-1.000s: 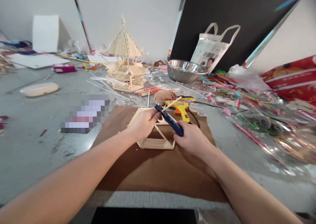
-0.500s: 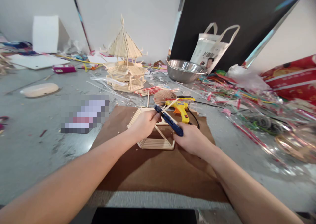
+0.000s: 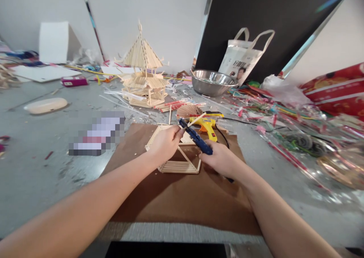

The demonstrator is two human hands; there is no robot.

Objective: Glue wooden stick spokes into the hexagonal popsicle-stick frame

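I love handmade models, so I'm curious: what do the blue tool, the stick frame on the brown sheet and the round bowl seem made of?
Blue tool: perhaps plastic or coated metal, judging by its deep blue; finish hard to tell.
Stick frame: likely bare wood, matte, from its pale, dull look.
Round bowl: apparently polished metal, given its silvery sheen and reflections.

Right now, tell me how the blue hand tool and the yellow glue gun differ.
The blue hand tool is gripped in the right hand, while the yellow glue gun lies beyond that hand. The blue hand tool looks long and narrow; the yellow glue gun is pistol-shaped, with an orange trigger. Both are handheld tools.
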